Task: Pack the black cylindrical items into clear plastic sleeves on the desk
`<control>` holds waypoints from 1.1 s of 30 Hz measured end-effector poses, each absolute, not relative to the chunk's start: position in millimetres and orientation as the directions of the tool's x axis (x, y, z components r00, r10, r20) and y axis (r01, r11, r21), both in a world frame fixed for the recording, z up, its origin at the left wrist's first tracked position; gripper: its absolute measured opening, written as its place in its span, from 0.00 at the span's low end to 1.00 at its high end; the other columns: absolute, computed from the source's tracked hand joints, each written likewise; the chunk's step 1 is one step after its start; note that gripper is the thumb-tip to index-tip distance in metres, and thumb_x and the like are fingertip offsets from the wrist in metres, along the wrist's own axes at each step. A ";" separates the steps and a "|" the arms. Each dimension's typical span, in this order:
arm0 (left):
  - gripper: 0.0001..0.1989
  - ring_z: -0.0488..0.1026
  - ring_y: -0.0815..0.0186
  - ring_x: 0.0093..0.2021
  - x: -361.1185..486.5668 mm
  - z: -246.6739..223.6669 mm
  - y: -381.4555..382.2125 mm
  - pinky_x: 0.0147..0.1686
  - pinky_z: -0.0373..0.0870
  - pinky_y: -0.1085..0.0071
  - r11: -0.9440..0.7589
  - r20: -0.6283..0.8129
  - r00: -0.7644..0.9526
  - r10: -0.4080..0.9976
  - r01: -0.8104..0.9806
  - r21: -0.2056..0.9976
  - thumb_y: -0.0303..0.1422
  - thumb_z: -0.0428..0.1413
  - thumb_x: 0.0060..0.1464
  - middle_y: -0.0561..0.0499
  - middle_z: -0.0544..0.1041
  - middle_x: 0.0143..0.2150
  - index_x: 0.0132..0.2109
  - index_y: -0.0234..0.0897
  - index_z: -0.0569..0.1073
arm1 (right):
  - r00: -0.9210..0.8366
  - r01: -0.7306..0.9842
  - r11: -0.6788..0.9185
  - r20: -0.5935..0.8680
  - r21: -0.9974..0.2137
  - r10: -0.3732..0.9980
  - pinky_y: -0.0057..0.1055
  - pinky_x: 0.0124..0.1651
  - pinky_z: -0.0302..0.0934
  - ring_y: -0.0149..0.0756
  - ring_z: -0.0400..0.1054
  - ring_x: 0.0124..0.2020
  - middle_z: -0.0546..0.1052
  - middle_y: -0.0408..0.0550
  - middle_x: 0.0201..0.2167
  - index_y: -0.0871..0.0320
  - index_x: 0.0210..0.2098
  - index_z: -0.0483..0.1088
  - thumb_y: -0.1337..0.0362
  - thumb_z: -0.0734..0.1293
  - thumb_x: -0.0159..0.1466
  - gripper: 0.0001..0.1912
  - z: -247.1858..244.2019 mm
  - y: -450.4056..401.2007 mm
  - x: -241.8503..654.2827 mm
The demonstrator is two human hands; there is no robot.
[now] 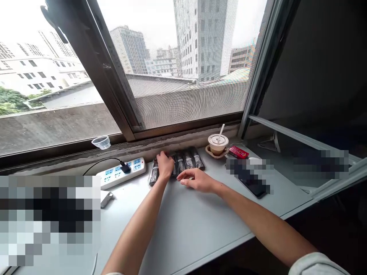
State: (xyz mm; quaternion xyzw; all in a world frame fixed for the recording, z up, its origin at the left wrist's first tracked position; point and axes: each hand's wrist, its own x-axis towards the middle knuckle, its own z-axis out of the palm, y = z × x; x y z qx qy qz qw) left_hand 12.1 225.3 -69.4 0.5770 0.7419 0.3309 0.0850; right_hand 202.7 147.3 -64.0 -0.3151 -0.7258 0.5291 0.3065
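Against the window wall, a row of several black items in clear plastic wrapping lies on the grey-white table. My left hand reaches over the left part of this row, its fingers bent down onto one of the packets; its fingertips are partly hidden, and it seems to grip that packet. Just in front of the row's middle is my right hand, with thumb and fingers apart and nothing between them.
A white power strip with a black plug lies left of the row. A lidded drink cup with a straw, a red box and a dark phone are at the right. A clear plastic cup rests on the sill.
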 end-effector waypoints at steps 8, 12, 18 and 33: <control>0.16 0.71 0.45 0.57 4.5 -50.4 199.3 0.54 0.67 0.57 0.058 0.244 -0.144 0.959 0.942 0.330 0.33 0.49 0.64 0.35 0.75 0.54 0.52 0.36 0.79 | -0.631 0.147 0.298 0.143 -0.943 0.763 0.35 0.49 0.68 0.43 0.75 0.49 0.83 0.51 0.47 0.56 0.49 0.80 0.58 0.69 0.67 0.14 -70.9 148.9 203.1; 0.21 0.66 0.38 0.62 -14.4 -41.0 168.2 0.54 0.67 0.51 0.134 0.218 -0.184 0.958 0.965 0.223 0.40 0.51 0.63 0.30 0.70 0.59 0.59 0.35 0.72 | -0.630 0.154 0.308 0.147 -0.939 0.763 0.35 0.48 0.68 0.41 0.75 0.46 0.83 0.51 0.44 0.57 0.49 0.79 0.58 0.69 0.67 0.14 -71.7 149.0 203.8; 0.25 0.74 0.34 0.53 -41.0 -40.1 139.8 0.46 0.70 0.50 0.270 0.045 -0.282 0.958 0.946 0.179 0.41 0.57 0.56 0.25 0.75 0.52 0.56 0.30 0.69 | -0.731 0.129 0.121 -0.012 -0.984 0.682 0.26 0.27 0.66 0.29 0.73 0.24 0.82 0.52 0.46 0.57 0.51 0.75 0.59 0.69 0.67 0.14 -71.8 140.7 199.3; 0.27 0.78 0.62 0.41 -71.5 18.0 104.7 0.43 0.74 0.69 -0.133 0.575 -0.367 0.731 0.750 0.648 0.47 0.63 0.56 0.52 0.77 0.40 0.61 0.46 0.74 | -0.741 -0.011 -0.194 -0.122 -0.981 0.660 0.33 0.39 0.78 0.30 0.78 0.35 0.54 0.62 0.73 0.54 0.58 0.67 0.60 0.77 0.60 0.30 -73.7 137.6 187.2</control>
